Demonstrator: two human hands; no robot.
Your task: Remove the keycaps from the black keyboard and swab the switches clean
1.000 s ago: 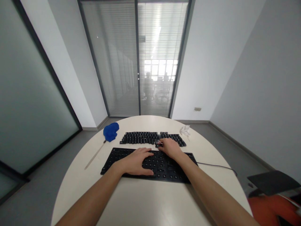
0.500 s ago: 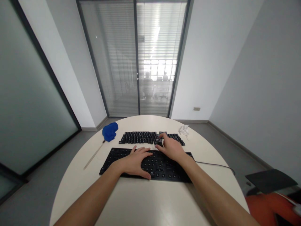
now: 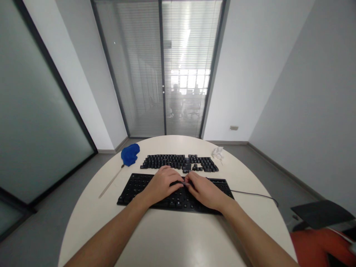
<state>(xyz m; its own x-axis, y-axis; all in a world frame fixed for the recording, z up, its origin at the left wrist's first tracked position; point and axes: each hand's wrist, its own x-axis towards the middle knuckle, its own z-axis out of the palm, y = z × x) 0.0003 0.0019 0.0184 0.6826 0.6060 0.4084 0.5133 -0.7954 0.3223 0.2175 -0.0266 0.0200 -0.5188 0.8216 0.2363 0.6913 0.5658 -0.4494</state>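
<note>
A black keyboard base [image 3: 133, 187] with its key caps off lies on the round table. Over its middle, my left hand [image 3: 164, 184] is closed in a pinch, thumb and fingertips meeting my right hand. My right hand [image 3: 204, 189] pinches from the other side. Between the fingertips is a small thin shiny piece [image 3: 183, 182]; its kind is too small to make out. Behind the base, loose black key caps [image 3: 164, 161] are laid out in rows, with a gap in the right-hand group. My hands cover the middle of the base.
On the left of the table [image 3: 178, 237] lie a crumpled blue cloth [image 3: 129, 154] and a thin stick with a dark tip [image 3: 111, 181]. A crumpled white tissue [image 3: 217, 152] rests at the back right. The keyboard cable [image 3: 254, 194] runs off to the right, near a red-and-black chair [image 3: 319, 241].
My right hand has drawn back from the loose key caps to the keyboard base. My left hand has shifted from lying spread on the base to pinching beside the right one.
</note>
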